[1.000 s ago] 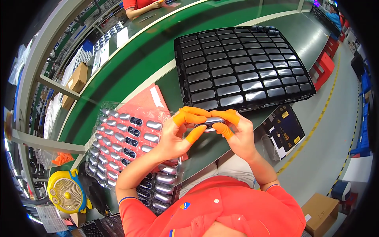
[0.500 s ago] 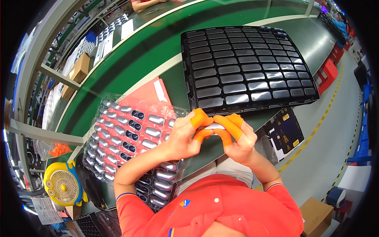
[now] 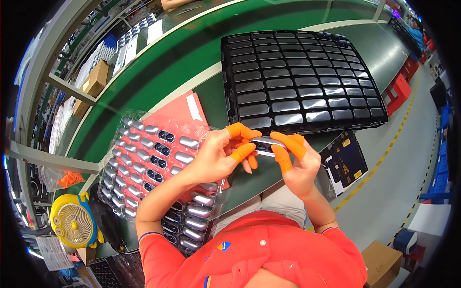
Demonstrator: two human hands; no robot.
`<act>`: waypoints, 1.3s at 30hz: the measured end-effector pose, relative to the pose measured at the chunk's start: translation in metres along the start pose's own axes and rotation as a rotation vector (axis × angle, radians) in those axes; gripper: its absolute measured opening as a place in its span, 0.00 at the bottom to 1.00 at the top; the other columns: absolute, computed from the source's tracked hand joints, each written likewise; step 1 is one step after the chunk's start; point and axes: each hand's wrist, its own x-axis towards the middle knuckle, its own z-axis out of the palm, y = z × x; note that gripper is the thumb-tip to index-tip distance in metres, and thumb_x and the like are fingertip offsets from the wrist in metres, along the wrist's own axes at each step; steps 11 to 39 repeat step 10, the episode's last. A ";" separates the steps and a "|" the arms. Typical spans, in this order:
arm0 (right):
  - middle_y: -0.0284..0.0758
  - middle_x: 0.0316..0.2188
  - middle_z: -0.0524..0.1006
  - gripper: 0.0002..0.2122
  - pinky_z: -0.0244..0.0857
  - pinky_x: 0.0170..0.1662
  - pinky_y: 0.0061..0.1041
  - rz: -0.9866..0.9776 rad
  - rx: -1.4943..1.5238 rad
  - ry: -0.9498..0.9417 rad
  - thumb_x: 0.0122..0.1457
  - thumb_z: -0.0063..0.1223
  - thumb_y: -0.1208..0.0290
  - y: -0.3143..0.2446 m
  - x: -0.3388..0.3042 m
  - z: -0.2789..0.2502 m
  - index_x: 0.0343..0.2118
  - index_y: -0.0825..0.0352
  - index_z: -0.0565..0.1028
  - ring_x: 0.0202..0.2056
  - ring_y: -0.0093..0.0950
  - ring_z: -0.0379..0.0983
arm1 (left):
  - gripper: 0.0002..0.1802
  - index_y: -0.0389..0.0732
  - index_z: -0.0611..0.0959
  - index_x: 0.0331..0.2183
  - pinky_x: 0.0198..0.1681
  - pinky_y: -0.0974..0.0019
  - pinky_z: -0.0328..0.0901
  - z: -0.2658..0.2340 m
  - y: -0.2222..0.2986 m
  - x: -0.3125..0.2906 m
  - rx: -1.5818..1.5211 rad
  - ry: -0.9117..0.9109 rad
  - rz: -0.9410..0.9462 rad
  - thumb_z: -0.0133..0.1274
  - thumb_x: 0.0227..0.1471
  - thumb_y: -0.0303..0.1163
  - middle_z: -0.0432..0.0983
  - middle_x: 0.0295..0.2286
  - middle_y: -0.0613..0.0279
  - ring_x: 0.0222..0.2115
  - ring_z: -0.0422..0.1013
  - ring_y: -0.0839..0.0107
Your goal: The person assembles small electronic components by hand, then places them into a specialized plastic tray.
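A small oblong casing (image 3: pixel 267 142), silver along its edge and dark inside, is held above the bench between my two hands. My left hand (image 3: pixel 217 156) pinches its left end with fingers in orange finger cots. The right end sits between the thumb and fingers of my right hand (image 3: pixel 301 165), also in orange cots. To the left, under my left forearm, lies a clear plastic tray (image 3: pixel 213 229) with several silver oblong shells (image 3: pixel 188 142) and dark pieces with paired round recesses (image 3: pixel 162 149).
A large black tray (image 3: pixel 270 110) of oblong pockets lies beyond my hands. Pink sheets (image 3: pixel 178 109) lie under the clear tray. A yellow fan (image 3: pixel 72 222) stands at the left. A black printed box (image 3: pixel 343 161) is to the right, below the bench edge.
The casing has turned, so its dark inside now shows instead of a pale edge. My hands have shifted slightly, and the right thumb and fingers are more spread along it.
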 end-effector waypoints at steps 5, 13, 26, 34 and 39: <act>0.35 0.27 0.72 0.10 0.61 0.31 0.16 0.041 0.133 0.004 0.52 0.55 0.78 -0.003 -0.002 0.006 0.38 0.75 0.75 0.27 0.22 0.67 | 0.11 0.29 0.71 0.40 0.21 0.70 0.71 0.007 -0.002 -0.004 -0.075 0.077 -0.088 0.46 0.53 0.22 0.74 0.23 0.53 0.20 0.74 0.68; 0.40 0.38 0.70 0.17 0.59 0.42 0.18 0.185 0.546 -0.093 0.53 0.56 0.73 0.007 -0.005 0.006 0.45 0.72 0.71 0.35 0.24 0.66 | 0.11 0.32 0.71 0.40 0.17 0.72 0.70 0.003 0.002 0.002 -0.239 0.057 -0.230 0.45 0.54 0.23 0.74 0.24 0.52 0.20 0.75 0.65; 0.40 0.38 0.70 0.17 0.59 0.42 0.18 0.185 0.546 -0.093 0.53 0.56 0.73 0.007 -0.005 0.006 0.45 0.72 0.71 0.35 0.24 0.66 | 0.11 0.32 0.71 0.40 0.17 0.72 0.70 0.003 0.002 0.002 -0.239 0.057 -0.230 0.45 0.54 0.23 0.74 0.24 0.52 0.20 0.75 0.65; 0.40 0.38 0.70 0.17 0.59 0.42 0.18 0.185 0.546 -0.093 0.53 0.56 0.73 0.007 -0.005 0.006 0.45 0.72 0.71 0.35 0.24 0.66 | 0.11 0.32 0.71 0.40 0.17 0.72 0.70 0.003 0.002 0.002 -0.239 0.057 -0.230 0.45 0.54 0.23 0.74 0.24 0.52 0.20 0.75 0.65; 0.40 0.38 0.70 0.17 0.59 0.42 0.18 0.185 0.546 -0.093 0.53 0.56 0.73 0.007 -0.005 0.006 0.45 0.72 0.71 0.35 0.24 0.66 | 0.11 0.32 0.71 0.40 0.17 0.72 0.70 0.003 0.002 0.002 -0.239 0.057 -0.230 0.45 0.54 0.23 0.74 0.24 0.52 0.20 0.75 0.65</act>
